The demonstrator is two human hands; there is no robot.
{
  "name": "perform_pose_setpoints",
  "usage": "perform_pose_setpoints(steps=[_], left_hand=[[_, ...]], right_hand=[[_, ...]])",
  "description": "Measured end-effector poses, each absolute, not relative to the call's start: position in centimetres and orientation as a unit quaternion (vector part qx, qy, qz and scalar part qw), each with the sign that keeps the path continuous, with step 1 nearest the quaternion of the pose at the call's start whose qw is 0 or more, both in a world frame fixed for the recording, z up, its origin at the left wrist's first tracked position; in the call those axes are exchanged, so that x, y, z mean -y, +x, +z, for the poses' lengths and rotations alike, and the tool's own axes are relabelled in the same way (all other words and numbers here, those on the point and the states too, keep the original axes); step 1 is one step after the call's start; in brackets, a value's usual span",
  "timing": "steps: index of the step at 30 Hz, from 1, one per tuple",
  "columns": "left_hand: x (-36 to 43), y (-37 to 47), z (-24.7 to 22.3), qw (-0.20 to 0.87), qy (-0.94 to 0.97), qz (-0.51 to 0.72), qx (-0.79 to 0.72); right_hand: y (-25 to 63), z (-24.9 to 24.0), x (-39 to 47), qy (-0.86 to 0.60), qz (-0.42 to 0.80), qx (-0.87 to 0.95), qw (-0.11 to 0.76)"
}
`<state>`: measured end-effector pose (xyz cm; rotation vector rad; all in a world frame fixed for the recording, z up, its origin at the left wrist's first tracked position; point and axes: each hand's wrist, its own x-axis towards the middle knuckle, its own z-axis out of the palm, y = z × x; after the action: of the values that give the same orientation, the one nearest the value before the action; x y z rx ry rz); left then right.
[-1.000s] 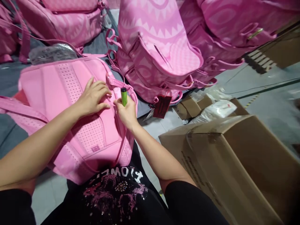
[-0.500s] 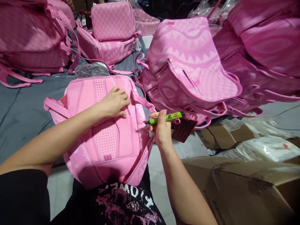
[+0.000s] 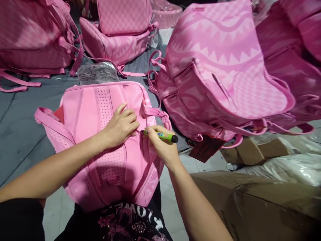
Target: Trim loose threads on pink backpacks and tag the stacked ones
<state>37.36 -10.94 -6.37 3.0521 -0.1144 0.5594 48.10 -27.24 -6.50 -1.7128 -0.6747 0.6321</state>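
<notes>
A pink backpack [image 3: 82,110] rests against my lap and the table edge, its padded back panel with a dotted mesh strip facing up. My left hand [image 3: 122,125] lies on this panel, fingers bent and pressed together, gripping the fabric right of the strip. In my right hand [image 3: 162,145] is a green marker pen [image 3: 164,136] with a black end, held like a writing tool. Its tip points left and meets the panel close to my left fingertips; exact contact is hard to make out.
A large pink backpack with a tooth print [image 3: 215,50] stands to the right, a dark red tag [image 3: 207,147] hanging from it. More pink bags [image 3: 117,47] sit at the back. A clear plastic bag [image 3: 96,73] lies beyond my backpack. Cardboard boxes [image 3: 240,197] are at lower right.
My right hand has moved left with the marker, bringing its tip from the bag's side edge onto the back panel beside my left fingers. The view has shifted slightly.
</notes>
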Motion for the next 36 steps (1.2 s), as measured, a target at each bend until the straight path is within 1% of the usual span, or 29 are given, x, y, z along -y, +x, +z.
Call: perform_pose_setpoints(steps=[3,7,11,14,18,22,25,28,31,34,36], left_hand=[[10.8,37.4,-6.7,0.005,0.980,0.194,0.044],[10.8,37.5,-6.9,0.000,0.979,0.198,0.041],[10.8,37.6,-7.1,0.003,0.981,0.189,0.037],[10.7,37.6,-7.2,0.012,0.980,0.193,0.038],[10.8,37.6,-7.1,-0.005,0.979,0.198,0.038],[10.8,37.7,-7.0,0.000,0.981,0.189,0.040],[10.7,37.7,-6.9,-0.001,0.983,0.180,0.042],[10.3,37.8,-6.1,-0.034,0.984,0.164,0.052],[9.7,38.2,-4.7,-0.076,0.987,0.119,0.081],[9.4,38.6,-3.4,-0.114,0.987,0.073,0.087],[9.4,38.4,-2.4,-0.134,0.987,0.056,0.072]], right_hand=[[48.2,-6.7,27.3,-0.741,0.266,0.308,0.534],[48.3,-6.5,27.2,-0.747,0.253,0.310,0.532],[48.3,-6.3,27.0,-0.766,0.238,0.321,0.505],[48.3,-6.1,26.8,-0.768,0.233,0.325,0.501],[48.4,-5.7,26.8,-0.783,0.207,0.340,0.477],[48.3,-5.9,26.5,-0.780,0.215,0.347,0.474],[48.2,-6.2,26.4,-0.783,0.193,0.347,0.479],[48.0,-6.3,27.4,-0.782,0.183,0.351,0.482],[46.9,-6.6,30.1,-0.789,0.123,0.336,0.500],[44.2,-7.8,33.2,-0.747,0.047,0.428,0.507],[42.0,-8.9,34.8,-0.686,0.012,0.547,0.479]])
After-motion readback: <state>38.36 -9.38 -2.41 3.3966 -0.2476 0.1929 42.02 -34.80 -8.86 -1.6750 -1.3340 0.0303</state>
